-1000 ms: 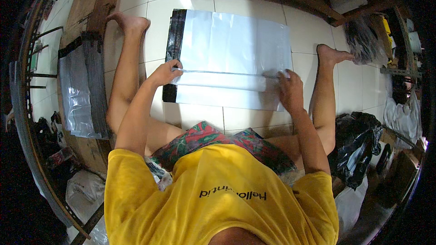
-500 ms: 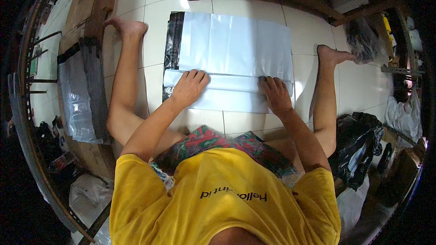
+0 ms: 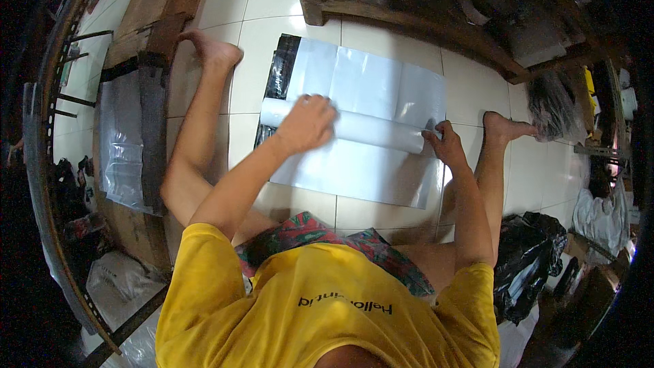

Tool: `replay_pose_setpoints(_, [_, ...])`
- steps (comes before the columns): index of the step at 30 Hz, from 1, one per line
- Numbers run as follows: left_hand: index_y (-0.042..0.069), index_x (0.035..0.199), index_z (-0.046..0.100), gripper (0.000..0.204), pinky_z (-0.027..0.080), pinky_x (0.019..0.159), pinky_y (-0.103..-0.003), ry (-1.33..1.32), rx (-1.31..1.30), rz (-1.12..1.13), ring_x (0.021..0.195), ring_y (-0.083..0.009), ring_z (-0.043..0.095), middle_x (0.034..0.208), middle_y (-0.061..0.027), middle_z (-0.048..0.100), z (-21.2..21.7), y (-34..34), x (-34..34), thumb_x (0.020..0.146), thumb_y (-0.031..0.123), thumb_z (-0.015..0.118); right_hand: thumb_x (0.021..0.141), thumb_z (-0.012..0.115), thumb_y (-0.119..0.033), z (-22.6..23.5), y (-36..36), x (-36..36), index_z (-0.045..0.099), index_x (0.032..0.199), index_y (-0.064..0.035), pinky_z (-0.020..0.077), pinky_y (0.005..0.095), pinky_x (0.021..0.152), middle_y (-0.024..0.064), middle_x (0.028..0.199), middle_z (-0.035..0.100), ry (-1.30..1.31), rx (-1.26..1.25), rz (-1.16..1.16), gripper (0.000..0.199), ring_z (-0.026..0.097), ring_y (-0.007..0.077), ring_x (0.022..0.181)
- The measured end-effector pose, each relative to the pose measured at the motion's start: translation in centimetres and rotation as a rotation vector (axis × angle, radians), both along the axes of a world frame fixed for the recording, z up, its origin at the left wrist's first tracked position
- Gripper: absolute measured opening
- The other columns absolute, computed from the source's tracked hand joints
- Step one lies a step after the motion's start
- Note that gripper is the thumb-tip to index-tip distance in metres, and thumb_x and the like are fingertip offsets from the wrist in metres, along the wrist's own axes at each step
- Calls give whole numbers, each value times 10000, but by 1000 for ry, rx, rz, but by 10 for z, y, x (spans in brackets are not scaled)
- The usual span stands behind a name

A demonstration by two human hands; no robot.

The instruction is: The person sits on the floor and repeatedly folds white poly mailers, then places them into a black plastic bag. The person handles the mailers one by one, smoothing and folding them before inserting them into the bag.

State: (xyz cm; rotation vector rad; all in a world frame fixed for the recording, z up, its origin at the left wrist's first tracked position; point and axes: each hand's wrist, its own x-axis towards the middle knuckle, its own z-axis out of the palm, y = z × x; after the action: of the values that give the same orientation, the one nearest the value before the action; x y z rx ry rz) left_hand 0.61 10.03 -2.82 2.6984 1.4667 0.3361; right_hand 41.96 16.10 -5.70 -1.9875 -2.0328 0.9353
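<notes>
A large silvery-white plastic sheet (image 3: 368,78) with a black left edge (image 3: 279,75) lies flat on the tiled floor between my spread legs. Across its middle the sheet is rolled into a white tube (image 3: 375,129). My left hand (image 3: 306,123) presses down on the left part of the tube, fingers curled over it. At the tube's right end, my right hand (image 3: 443,143) grips it with the fingertips. The unrolled part nearest my body (image 3: 354,174) stays flat.
A dark wooden bench (image 3: 409,20) stands just beyond the sheet. On my left a wooden plank (image 3: 153,129) and a pile of clear plastic bags (image 3: 122,143) lie beside my leg. A crumpled black bag (image 3: 524,259) sits at my right hip.
The rolled tube has travelled away from my body toward the middle of the sheet. Both hands have gone forward with it, and my left hand now lies over the roll.
</notes>
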Motion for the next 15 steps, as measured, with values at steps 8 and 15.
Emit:
replay_pose_setpoints(8, [72, 1124, 635, 322, 490, 931, -436, 140, -447, 45, 1093, -332, 605, 1106, -147, 654, -1, 30, 22, 845, 231, 657, 796, 802, -242, 47, -24, -52, 559, 1351, -93, 524, 503, 910, 191, 1212, 622, -121, 594, 646, 624, 606, 413, 1086])
replay_pose_setpoints(15, [63, 1291, 582, 526, 463, 992, -505, 20, -121, 1, 1207, -336, 555, 1203, -152, 620, 14, 69, 25, 814, 243, 708, 854, 754, -250, 40, 41, -45, 612, 1271, -51, 549, 484, 912, 201, 1155, 673, -101, 97, 356, 483, 655, 408, 1030])
